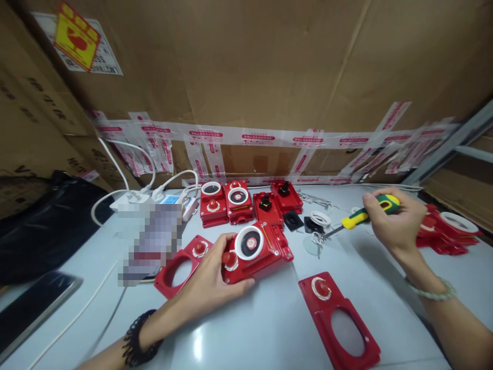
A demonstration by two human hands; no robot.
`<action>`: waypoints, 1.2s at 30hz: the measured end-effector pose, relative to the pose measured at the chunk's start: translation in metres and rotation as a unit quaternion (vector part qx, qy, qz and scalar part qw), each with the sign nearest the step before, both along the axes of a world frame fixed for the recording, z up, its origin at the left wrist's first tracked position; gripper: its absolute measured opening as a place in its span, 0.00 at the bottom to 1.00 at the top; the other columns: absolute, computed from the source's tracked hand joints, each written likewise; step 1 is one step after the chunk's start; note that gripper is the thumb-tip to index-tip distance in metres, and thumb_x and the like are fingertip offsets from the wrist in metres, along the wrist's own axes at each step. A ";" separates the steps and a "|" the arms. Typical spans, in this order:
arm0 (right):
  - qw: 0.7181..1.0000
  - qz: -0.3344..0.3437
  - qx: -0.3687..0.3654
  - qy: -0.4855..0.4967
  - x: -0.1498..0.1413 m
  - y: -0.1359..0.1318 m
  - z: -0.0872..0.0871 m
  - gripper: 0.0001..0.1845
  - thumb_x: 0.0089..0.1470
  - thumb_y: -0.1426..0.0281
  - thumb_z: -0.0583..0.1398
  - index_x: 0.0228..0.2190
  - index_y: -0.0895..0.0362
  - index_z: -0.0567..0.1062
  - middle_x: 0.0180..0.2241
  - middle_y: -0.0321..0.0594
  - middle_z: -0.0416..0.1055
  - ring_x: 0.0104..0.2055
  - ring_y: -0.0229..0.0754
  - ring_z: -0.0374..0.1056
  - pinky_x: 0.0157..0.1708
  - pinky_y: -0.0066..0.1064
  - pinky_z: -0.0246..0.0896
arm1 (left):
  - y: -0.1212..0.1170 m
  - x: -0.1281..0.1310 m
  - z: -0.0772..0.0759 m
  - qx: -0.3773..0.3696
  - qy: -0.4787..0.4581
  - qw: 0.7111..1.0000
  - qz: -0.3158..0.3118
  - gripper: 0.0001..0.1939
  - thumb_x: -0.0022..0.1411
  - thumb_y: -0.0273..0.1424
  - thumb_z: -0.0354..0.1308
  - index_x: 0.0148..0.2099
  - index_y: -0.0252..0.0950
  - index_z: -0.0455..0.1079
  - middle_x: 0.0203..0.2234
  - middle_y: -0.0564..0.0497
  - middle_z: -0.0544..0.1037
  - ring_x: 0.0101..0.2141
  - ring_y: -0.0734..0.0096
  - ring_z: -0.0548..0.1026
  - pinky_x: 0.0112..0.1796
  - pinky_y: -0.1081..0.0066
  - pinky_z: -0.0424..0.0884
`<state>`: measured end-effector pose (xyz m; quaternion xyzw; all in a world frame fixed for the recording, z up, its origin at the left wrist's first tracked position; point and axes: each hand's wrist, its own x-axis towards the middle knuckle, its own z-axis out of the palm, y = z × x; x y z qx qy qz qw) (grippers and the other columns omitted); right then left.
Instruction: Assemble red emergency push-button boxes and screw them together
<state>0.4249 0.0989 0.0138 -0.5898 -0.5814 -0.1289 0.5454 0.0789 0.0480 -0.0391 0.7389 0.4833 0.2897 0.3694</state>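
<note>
Head view: the left hand [210, 277] grasps the red box [264, 263] mid-scene, best held steady; the right hand [398, 218] grips the screwdriver [360, 217], its tip best guided gently by the small metal parts [318, 239] farther right.

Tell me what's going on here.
A person's left hand holds a red box with a white ring. The right hand holds a green-and-yellow screwdriver, its tip at small metal parts over a clear disc. Two red covers with large round openings lie nearby; more red boxes sit behind.
</note>
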 end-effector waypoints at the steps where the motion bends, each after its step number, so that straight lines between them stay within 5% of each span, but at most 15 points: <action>1: 1.000 0.003 -0.008 -0.004 0.000 0.000 0.000 0.05 0.41 0.67 0.61 0.20 0.54 0.69 0.16 0.34 0.63 0.19 0.37 0.56 0.22 0.31 0.52 | 0.000 0.000 -0.001 -0.010 -0.007 1.000 0.007 0.33 0.52 0.36 0.65 0.56 0.41 0.53 0.51 0.46 0.69 0.49 0.55 0.71 0.50 0.55 0.67; 18: 0.998 -0.004 -0.067 -0.005 -0.002 -0.001 -0.006 0.05 0.41 0.68 0.60 0.20 0.54 0.69 0.17 0.34 0.65 0.19 0.37 0.58 0.22 0.30 0.54 | 0.000 0.000 -0.001 -0.037 -0.019 0.999 0.008 0.34 0.50 0.37 0.67 0.55 0.41 0.54 0.51 0.45 0.70 0.50 0.54 0.71 0.50 0.53 0.67; 36: 0.997 -0.042 0.068 0.006 0.011 -0.001 0.002 0.06 0.38 0.65 0.59 0.19 0.54 0.69 0.16 0.35 0.63 0.18 0.38 0.58 0.21 0.33 0.54 | 0.000 0.000 -0.001 -0.034 -0.017 0.999 0.003 0.34 0.50 0.36 0.66 0.55 0.41 0.53 0.50 0.45 0.69 0.50 0.53 0.70 0.50 0.53 0.66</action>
